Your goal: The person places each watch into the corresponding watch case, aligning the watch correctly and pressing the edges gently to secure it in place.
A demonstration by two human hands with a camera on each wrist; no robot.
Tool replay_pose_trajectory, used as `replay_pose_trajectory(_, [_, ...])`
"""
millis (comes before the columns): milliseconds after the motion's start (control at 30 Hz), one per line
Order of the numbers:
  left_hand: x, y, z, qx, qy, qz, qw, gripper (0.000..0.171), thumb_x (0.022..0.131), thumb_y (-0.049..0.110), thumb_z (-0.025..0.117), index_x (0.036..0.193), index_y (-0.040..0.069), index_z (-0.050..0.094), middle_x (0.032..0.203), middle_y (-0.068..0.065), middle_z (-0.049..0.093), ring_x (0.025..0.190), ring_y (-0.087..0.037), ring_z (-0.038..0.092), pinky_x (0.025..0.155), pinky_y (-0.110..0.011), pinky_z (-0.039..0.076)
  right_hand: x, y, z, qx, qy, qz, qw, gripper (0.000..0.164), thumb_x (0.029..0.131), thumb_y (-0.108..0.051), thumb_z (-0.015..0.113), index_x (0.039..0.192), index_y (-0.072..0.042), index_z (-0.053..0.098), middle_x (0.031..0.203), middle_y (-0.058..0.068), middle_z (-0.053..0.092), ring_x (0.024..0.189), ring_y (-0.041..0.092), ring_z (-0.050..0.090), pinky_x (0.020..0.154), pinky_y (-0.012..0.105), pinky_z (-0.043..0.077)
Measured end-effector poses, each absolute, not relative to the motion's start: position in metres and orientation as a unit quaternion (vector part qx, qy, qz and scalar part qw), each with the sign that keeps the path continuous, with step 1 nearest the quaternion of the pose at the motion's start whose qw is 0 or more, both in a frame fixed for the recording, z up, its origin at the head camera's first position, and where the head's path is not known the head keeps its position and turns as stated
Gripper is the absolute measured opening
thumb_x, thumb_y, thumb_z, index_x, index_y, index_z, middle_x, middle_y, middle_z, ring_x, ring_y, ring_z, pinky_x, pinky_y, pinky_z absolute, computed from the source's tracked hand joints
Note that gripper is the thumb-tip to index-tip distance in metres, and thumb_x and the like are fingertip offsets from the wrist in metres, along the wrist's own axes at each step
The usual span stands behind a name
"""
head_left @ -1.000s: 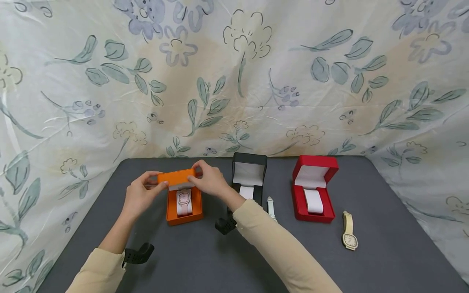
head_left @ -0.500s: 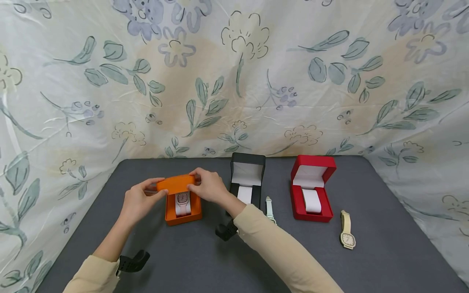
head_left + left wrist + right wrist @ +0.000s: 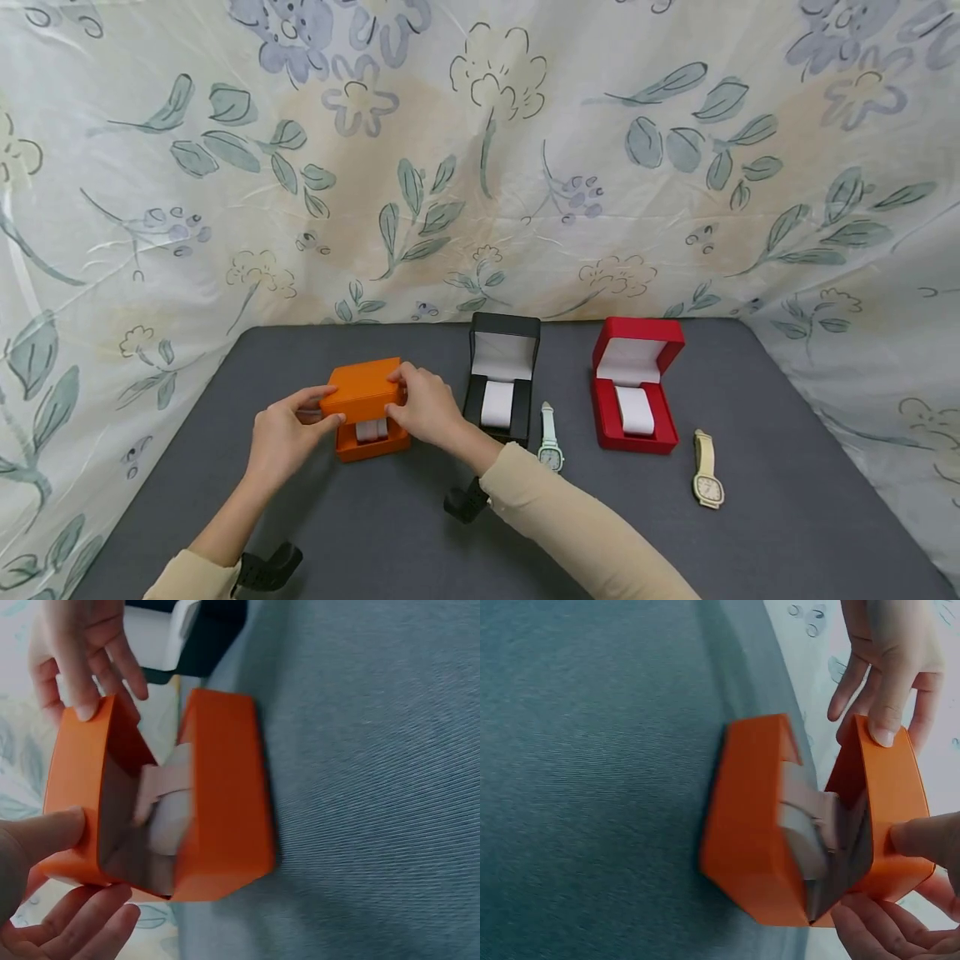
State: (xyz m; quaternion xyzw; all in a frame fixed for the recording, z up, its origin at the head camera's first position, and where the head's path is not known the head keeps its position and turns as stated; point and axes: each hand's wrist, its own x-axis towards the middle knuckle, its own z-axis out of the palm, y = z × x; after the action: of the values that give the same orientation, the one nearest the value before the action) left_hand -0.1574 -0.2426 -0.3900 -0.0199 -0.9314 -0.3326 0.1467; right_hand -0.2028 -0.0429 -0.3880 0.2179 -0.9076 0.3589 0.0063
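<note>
An orange watch box (image 3: 372, 450) stands at the left of the table, its lid tilted partway down over the base. My left hand (image 3: 283, 433) pinches the lid's left end between thumb and fingers. At the opposite end, my right hand (image 3: 429, 408) pinches the lid the same way. Inside, a pink watch (image 3: 166, 780) is wrapped round a white cushion; in the head view the lid hides its dial. The right wrist view shows the lid (image 3: 900, 791) and the base standing apart like a half-open mouth.
A black watch box (image 3: 476, 398) and a red watch box (image 3: 609, 417) stand with lids up, each holding a white cushion. A mint-green watch (image 3: 550, 442) lies beside the black box, near my right sleeve. A cream watch (image 3: 707, 471) lies right of the red box.
Both hands have swung the orange lid forward and down, so its top now shows and the watch's dial is covered. My right forearm has shifted slightly, uncovering more of the mint-green watch.
</note>
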Motion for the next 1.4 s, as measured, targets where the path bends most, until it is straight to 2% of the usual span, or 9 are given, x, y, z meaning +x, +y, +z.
replay_pose_trajectory(233, [-0.152,-0.241,-0.399,-0.018,-0.928,-0.339,0.153,0.042,0.074,0.015,0.077,0.114,0.008,0.065,0.096,-0.019,0.068,0.077,-0.028,0.068,0.058,-0.030,0.054,-0.197,-0.043,-0.399,0.216,-0.906,0.363,0.029,0.035,0.081,-0.020,0.070,0.113,-0.013,0.058,0.102,0.004,0.061,0.086,0.012,0.058,0.074,0.021,0.048])
replay_pose_trajectory(433, [-0.150,-0.241,-0.404,-0.033,-0.928,-0.334,0.164,0.041,0.072,0.013,0.078,0.111,0.008,0.066,0.093,-0.018,0.068,0.073,-0.026,0.068,0.056,-0.027,0.053,-0.194,-0.041,-0.402,0.223,-0.907,0.354,0.037,0.034,0.080,-0.020,0.072,0.110,-0.013,0.058,0.098,0.004,0.060,0.080,0.011,0.056,0.069,0.019,0.047])
replay_pose_trajectory(667, [-0.148,-0.241,-0.410,-0.047,-0.930,-0.321,0.175,0.040,0.069,0.010,0.079,0.107,0.007,0.066,0.091,-0.017,0.068,0.070,-0.026,0.068,0.056,-0.030,0.054,-0.189,-0.039,-0.407,0.232,-0.908,0.347,0.038,0.033,0.079,-0.020,0.073,0.108,-0.014,0.059,0.093,0.002,0.057,0.075,0.008,0.053,0.065,0.016,0.044])
replay_pose_trajectory(900, [-0.144,-0.243,-0.413,-0.053,-0.937,-0.303,0.165,0.038,0.068,0.009,0.080,0.104,0.009,0.067,0.092,-0.015,0.068,0.069,-0.023,0.067,0.057,-0.032,0.054,-0.186,-0.038,-0.415,0.244,-0.909,0.335,0.041,0.033,0.078,-0.020,0.073,0.107,-0.015,0.058,0.095,0.000,0.056,0.077,0.007,0.053,0.068,0.019,0.044])
replay_pose_trajectory(1067, [-0.141,-0.244,-0.417,-0.054,-0.939,-0.301,0.156,0.038,0.067,0.008,0.080,0.103,0.009,0.067,0.091,-0.012,0.067,0.070,-0.022,0.067,0.059,-0.031,0.054,-0.183,-0.037,-0.419,0.252,-0.910,0.326,0.038,0.032,0.079,-0.019,0.072,0.107,-0.015,0.057,0.095,0.001,0.054,0.075,0.007,0.051,0.065,0.016,0.043])
replay_pose_trajectory(1400, [-0.139,-0.244,-0.416,-0.051,-0.937,-0.317,0.135,0.037,0.070,0.007,0.077,0.105,0.010,0.065,0.097,-0.014,0.064,0.077,-0.027,0.066,0.063,-0.035,0.054,-0.177,-0.036,-0.421,0.274,-0.913,0.295,0.062,0.031,0.084,-0.019,0.067,0.111,-0.013,0.054,0.100,0.006,0.052,0.072,0.012,0.055,0.066,0.018,0.048])
